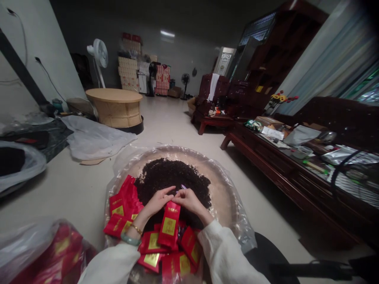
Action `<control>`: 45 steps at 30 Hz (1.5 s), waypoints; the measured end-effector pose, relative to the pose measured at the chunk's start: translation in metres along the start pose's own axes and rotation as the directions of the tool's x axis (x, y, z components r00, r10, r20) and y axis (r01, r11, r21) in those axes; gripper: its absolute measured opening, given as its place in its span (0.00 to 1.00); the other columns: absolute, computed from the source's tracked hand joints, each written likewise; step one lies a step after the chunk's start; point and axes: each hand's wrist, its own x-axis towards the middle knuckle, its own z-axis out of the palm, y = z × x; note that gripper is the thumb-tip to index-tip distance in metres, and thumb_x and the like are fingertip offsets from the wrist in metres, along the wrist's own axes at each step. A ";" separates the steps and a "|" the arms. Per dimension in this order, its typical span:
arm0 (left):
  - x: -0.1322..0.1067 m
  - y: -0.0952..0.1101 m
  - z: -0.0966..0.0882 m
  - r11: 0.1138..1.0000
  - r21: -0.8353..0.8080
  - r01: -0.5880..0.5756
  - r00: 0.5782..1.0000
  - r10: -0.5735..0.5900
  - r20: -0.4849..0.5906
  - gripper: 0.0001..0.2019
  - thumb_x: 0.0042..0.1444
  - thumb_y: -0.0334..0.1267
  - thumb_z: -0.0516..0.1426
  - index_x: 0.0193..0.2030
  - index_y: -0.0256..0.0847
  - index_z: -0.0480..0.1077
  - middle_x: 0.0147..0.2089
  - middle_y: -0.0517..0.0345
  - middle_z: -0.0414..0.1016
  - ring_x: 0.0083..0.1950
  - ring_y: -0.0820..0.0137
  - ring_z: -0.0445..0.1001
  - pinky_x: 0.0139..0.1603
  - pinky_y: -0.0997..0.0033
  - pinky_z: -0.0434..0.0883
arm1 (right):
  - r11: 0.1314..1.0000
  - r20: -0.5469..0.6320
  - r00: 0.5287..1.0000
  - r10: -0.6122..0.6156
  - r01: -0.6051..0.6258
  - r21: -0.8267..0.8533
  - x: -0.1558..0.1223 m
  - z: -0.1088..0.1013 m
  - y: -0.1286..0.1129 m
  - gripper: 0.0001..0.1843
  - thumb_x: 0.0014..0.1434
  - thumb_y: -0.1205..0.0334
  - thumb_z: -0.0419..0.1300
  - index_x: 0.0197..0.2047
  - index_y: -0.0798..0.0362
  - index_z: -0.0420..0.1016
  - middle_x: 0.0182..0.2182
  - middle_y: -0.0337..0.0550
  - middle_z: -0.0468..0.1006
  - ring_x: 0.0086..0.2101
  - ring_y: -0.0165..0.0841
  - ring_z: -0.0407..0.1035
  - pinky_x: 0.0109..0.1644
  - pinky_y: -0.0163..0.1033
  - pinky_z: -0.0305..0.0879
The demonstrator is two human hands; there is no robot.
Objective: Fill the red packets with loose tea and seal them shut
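A red foil tea packet (169, 227) with a yellow label stands tilted in front of me, its top edge between my hands. My right hand (189, 201) pinches that top edge. A slim purple object (183, 187) shows by its fingers; I cannot tell what it is. My left hand (160, 201), with a bangle and bracelet at the wrist, grips the packet's upper left corner. Behind them a heap of dark dried tea leaves (174, 175) lies in a wide round tray (226, 193) lined with clear plastic. Several more red packets (120, 225) lie around my wrists and below.
At lower left is a plastic bag of red packets (59, 252); above it, a basin lined with plastic (35, 159). A round wooden table (115, 96) stands beyond plastic sheeting (94, 136). Along the right runs a cluttered dark wooden table (272, 169), with a black fan (355, 177) nearby.
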 end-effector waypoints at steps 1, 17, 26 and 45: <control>-0.002 0.001 0.001 1.000 -0.022 0.021 1.000 -0.021 -0.011 0.35 0.49 0.48 0.59 0.62 0.32 0.59 0.18 0.68 0.67 0.19 0.77 0.61 0.23 0.78 0.58 | 1.000 -0.029 0.999 -0.015 0.015 -0.013 0.000 -0.001 0.000 0.14 0.45 0.53 0.66 0.22 0.56 0.73 0.18 0.35 0.71 0.20 0.24 0.60 0.24 0.30 0.53; -0.039 0.013 0.014 0.993 0.067 0.100 0.981 -0.109 0.158 0.18 0.44 0.37 0.60 0.43 0.35 0.71 0.39 0.57 0.77 0.36 0.69 0.73 0.36 0.73 0.67 | 0.996 0.080 0.993 0.085 -0.082 -0.041 -0.023 -0.035 -0.018 0.17 0.42 0.52 0.67 0.31 0.56 0.74 0.18 0.34 0.70 0.20 0.26 0.61 0.25 0.31 0.56; -0.038 0.024 0.071 0.717 0.652 -0.245 0.944 0.025 0.329 0.22 0.45 0.49 0.61 0.47 0.44 0.74 0.41 0.53 0.79 0.38 0.61 0.76 0.37 0.68 0.69 | 0.966 0.077 0.997 0.010 0.010 -0.259 -0.044 -0.059 -0.043 0.22 0.49 0.44 0.60 0.37 0.54 0.75 0.29 0.43 0.76 0.30 0.34 0.68 0.32 0.36 0.64; -0.110 0.011 -0.089 0.453 0.713 0.535 0.822 -0.085 -0.563 0.10 0.34 0.29 0.64 0.27 0.39 0.72 0.32 0.47 0.76 0.40 0.52 0.74 0.39 0.63 0.66 | 0.905 0.215 0.974 -0.066 0.149 -0.398 -0.031 -0.011 -0.041 0.11 0.54 0.54 0.59 0.38 0.50 0.76 0.29 0.40 0.78 0.29 0.34 0.70 0.32 0.35 0.63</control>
